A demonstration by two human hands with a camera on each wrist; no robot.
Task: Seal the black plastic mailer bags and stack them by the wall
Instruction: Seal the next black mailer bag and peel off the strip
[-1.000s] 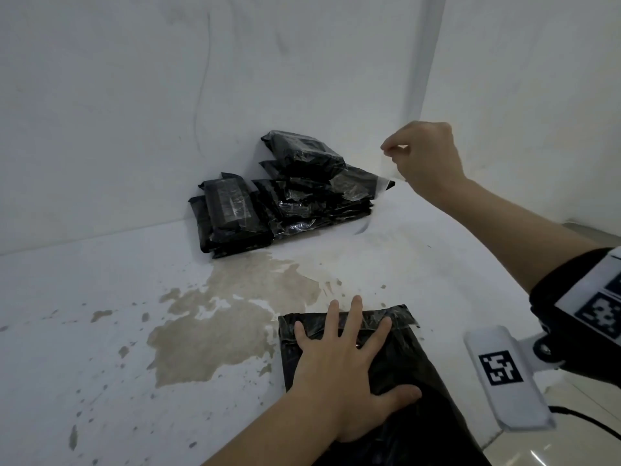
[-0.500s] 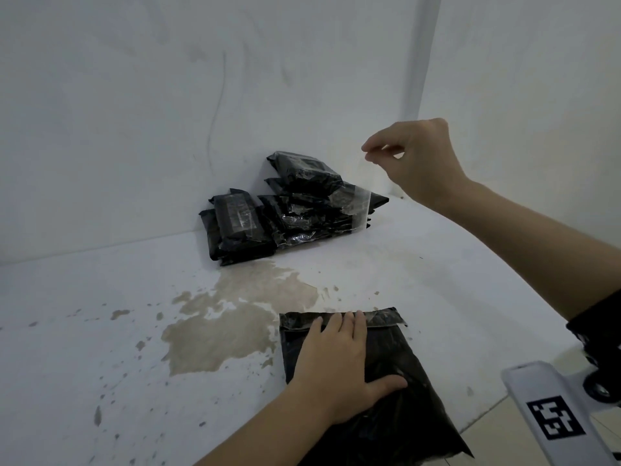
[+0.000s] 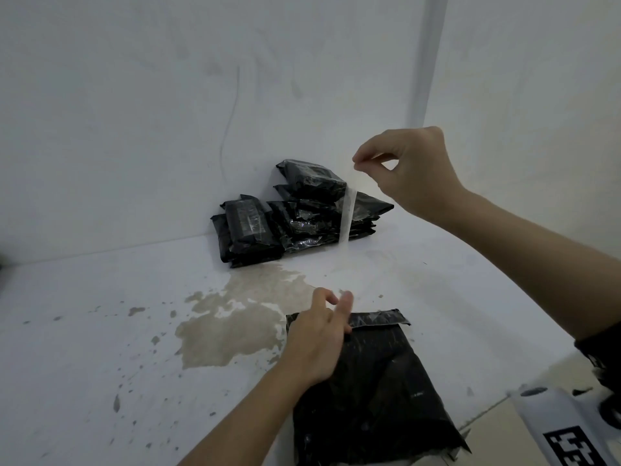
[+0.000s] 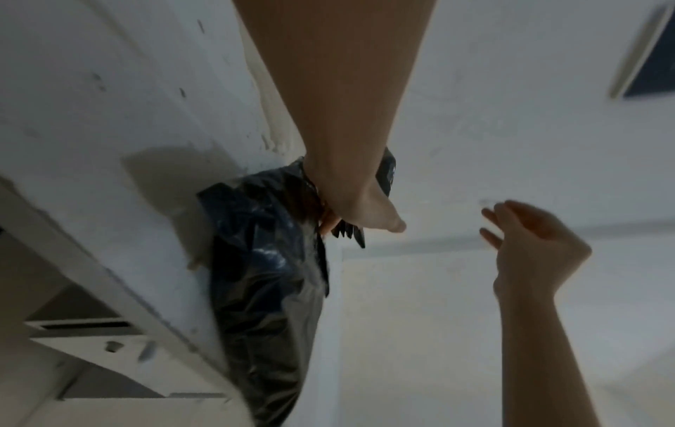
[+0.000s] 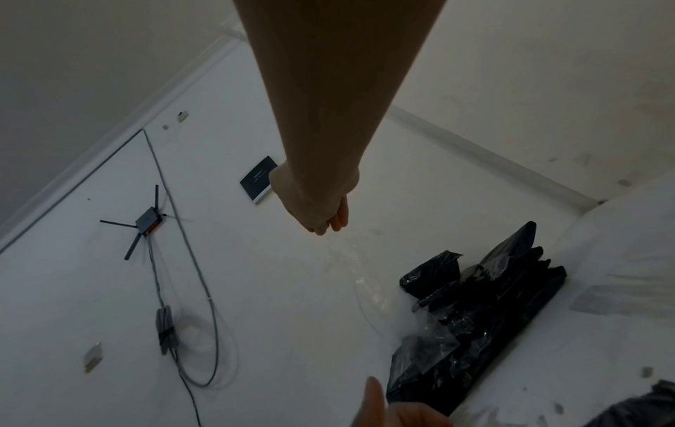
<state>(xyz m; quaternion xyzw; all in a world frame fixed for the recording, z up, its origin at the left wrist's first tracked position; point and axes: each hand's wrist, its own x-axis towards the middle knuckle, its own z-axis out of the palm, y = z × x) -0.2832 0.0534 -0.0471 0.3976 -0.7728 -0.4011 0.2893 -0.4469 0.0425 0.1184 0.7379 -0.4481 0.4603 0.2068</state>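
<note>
One black plastic mailer bag [image 3: 369,375] lies at the lower centre of the frame on the stained white surface [image 3: 100,331], its top flap [image 3: 379,319] folded over. The left hand [image 3: 319,341] has shifted from a flat press to the flap's left end, fingers [image 3: 344,304] loosely extended. The right hand [image 3: 410,169], upper right, now pinches a clear peeled-off strip [image 3: 349,210] dangling free, where a moment ago it was still drawing it away. So the adhesive looks exposed; pressing the flap shut should come next. Behind, a pile of sealed black bags [image 3: 295,213] rests against the white wall [image 3: 168,112].
</note>
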